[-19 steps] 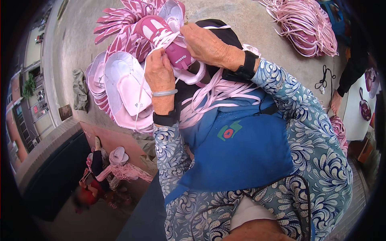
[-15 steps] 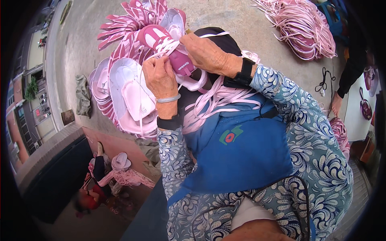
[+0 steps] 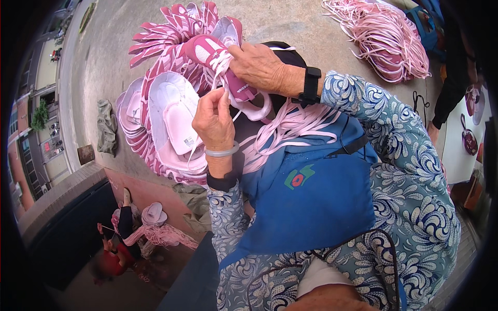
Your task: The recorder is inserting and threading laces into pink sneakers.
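A magenta and white shoe upper (image 3: pixel 205 49) with white laces threaded through its front is in front of me, its toe pointing away to the left. My right hand (image 3: pixel 262 67) is closed on its far right side, fingertips beside the lacing; the part under the fingers is hidden. Below the lacing, my left hand (image 3: pixel 213 119) pinches a thin white shoelace just left of the tongue. Against the near side of the upper, a bundle of pale pink laces (image 3: pixel 295 127) lies over my blue apron (image 3: pixel 327 202).
Nested pink uppers with pale insides (image 3: pixel 174 122) fan out at the left. A large heap of laced pink pieces (image 3: pixel 391 44) lies at the far right on the concrete floor (image 3: pixel 290 20). At lower left, a person in red (image 3: pixel 122 256) handles laces. A grey-green cloth (image 3: pixel 107 127) lies farther left.
My left hand has moved down and slightly right, away from the lacing, still pinching the lace. My right hand stays on the upper, its fingers shifted slightly.
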Available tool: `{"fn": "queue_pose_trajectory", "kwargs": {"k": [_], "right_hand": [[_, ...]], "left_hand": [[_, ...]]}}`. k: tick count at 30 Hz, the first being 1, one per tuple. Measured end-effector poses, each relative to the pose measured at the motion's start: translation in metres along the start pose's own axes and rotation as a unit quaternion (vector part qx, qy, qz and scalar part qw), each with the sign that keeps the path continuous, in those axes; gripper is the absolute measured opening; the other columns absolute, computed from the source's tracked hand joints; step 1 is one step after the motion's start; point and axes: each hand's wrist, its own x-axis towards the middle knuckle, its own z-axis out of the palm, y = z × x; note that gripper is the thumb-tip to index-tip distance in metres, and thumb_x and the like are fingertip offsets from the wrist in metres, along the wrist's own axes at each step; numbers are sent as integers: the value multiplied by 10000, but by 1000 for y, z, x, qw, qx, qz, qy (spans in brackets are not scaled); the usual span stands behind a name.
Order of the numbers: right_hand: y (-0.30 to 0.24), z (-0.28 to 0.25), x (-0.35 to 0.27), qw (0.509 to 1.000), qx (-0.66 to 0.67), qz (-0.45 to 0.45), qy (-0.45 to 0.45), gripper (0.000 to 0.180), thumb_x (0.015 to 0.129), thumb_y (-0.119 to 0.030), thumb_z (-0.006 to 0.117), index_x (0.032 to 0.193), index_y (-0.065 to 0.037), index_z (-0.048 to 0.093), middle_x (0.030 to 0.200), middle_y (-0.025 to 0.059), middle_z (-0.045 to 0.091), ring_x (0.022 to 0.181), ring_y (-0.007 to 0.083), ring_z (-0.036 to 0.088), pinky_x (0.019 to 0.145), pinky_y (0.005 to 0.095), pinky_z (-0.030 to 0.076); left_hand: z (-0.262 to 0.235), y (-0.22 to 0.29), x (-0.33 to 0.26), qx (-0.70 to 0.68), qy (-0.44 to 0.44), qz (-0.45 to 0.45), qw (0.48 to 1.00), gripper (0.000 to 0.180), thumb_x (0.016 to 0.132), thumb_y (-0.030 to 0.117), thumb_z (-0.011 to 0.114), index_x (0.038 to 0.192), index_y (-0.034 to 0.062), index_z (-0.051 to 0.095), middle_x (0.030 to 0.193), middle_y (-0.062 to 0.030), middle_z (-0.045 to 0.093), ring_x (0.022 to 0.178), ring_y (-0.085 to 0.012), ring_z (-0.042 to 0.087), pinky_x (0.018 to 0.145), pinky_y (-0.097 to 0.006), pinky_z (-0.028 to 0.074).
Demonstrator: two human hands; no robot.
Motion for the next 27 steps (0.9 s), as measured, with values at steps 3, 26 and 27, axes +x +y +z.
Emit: {"fn": "queue_pose_trajectory", "kwargs": {"k": [3,26,27], "right_hand": [[2,5,0,998,17,-34,52,151,744,-139,573,816,-10,545,836,108,492,748,222,544,634,321,456],[-22,-50,-31,857,513,-36,43,89,845,-100,566,900,-35,541,941,84,524,881,251,543,765,317,451],[-23,-46,-25,853,514,-44,82,83,851,-90,557,912,-36,544,942,87,544,882,246,553,761,308,452]], "left_hand": [[-10,-7,6,-137,44,-192,971,109,814,65,654,886,-9,621,808,-85,653,610,-76,595,459,-172,472],[-44,42,-10,-136,122,-135,974,98,757,-45,676,826,-17,614,793,-93,640,605,-85,563,503,-180,445],[-42,39,-12,-136,124,-137,973,98,757,-45,676,826,-17,614,793,-93,640,605,-85,563,503,-180,445]]}}
